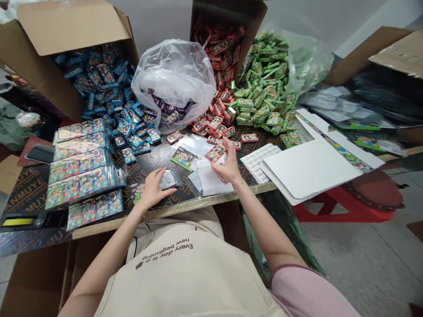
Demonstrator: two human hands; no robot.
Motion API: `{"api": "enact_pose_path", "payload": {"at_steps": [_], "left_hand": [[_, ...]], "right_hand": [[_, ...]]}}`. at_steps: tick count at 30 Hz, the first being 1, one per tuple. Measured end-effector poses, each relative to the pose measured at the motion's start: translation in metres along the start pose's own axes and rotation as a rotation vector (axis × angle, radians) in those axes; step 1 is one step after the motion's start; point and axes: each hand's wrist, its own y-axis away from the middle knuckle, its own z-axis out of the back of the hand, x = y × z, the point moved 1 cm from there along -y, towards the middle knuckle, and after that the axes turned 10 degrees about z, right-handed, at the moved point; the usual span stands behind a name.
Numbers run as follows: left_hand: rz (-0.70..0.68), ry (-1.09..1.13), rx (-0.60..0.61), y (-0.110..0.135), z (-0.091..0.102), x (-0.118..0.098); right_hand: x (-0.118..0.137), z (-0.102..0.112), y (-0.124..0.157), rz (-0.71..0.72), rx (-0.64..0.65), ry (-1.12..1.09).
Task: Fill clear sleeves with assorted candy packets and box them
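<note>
My left hand (153, 188) rests with thumb and fingers apart on a flat printed packet (169, 179) that has a white barcode label, near the table's front edge. My right hand (230, 165) curls its thumb and fingers around small red boxes (215, 153), and part of them is hidden by the hand. Beneath it lie white paper slips (208, 176). Between the hands, a dark printed card (183, 157) with a green edge lies beside clear plastic sleeves (193, 144).
Blue boxes (132, 125), red boxes (214, 123) and green boxes (264, 97) are heaped behind. A clear bag (175, 79) holds purple boxes. Wrapped packs (86, 176) are stacked left. White cards (310, 167) overhang the edge at right, beside label sheets (257, 160).
</note>
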Motion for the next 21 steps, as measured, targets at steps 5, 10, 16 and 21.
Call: {"api": "enact_pose_path", "payload": {"at_steps": [5,10,16,21], "left_hand": [[0.275,0.762,0.275,0.001,-0.013,-0.052],[0.357,0.915,0.269,0.005,-0.014,-0.053],[0.041,0.026,0.072,-0.001,0.011,0.000],[-0.061,-0.351,0.152,-0.003,0.013,0.034]], "right_hand": [[0.085,-0.025,0.009,0.351,0.273,-0.379],[0.094,-0.039,0.013,0.325,0.274,-0.338],[0.059,-0.058,0.017,0.255,0.258,-0.188],[0.044,-0.083,0.027,0.279,0.438,-0.206]]}}
